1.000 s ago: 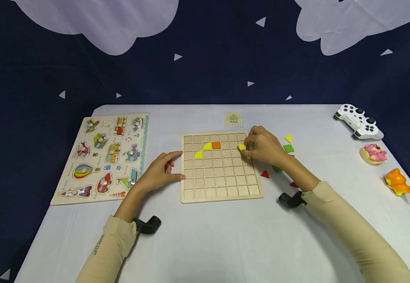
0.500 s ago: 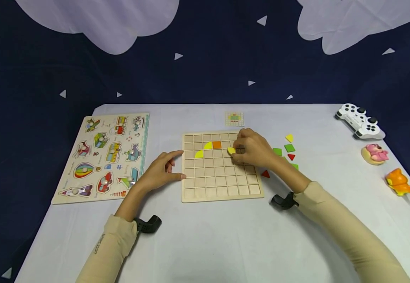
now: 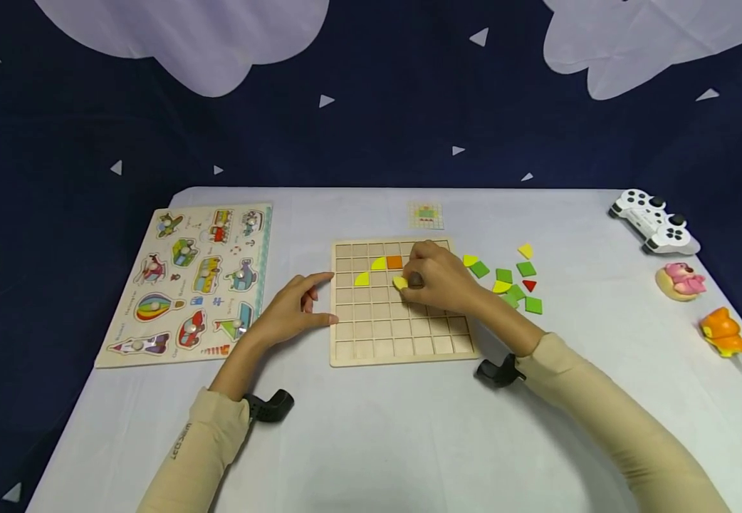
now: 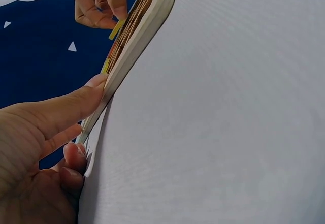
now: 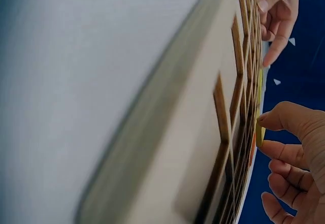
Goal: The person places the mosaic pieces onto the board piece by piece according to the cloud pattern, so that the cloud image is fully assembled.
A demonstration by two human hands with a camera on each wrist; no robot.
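Note:
A square wooden grid board (image 3: 371, 331) lies on the table in front of me. My left hand (image 3: 290, 310) touches the board's left edge with the thumb and index finger spread apart. Between thumb and fingertip, my right hand (image 3: 438, 281) pinches a yellow tile (image 3: 399, 283) over the upper middle of the grid; the left wrist view shows this tile (image 4: 116, 29) tilted, just above the board surface. Two yellow quarter-round tiles (image 3: 362, 278) and an orange square tile (image 3: 394, 262) sit in cells to the left. My right hand hides several cells.
Loose green tiles (image 3: 533, 306), yellow ones and a red triangle (image 3: 529, 286) lie right of the board. Behind it is a small pattern card (image 3: 426, 214). A picture peg puzzle (image 3: 185, 285) lies left; a game controller (image 3: 653, 222), pink toy (image 3: 680, 280) and orange toy (image 3: 723, 331) lie right.
My right hand has carried the yellow tile leftward and slightly nearer, from the board's right edge to the upper middle. More loose tiles are uncovered. The left hand has stayed at the board's edge.

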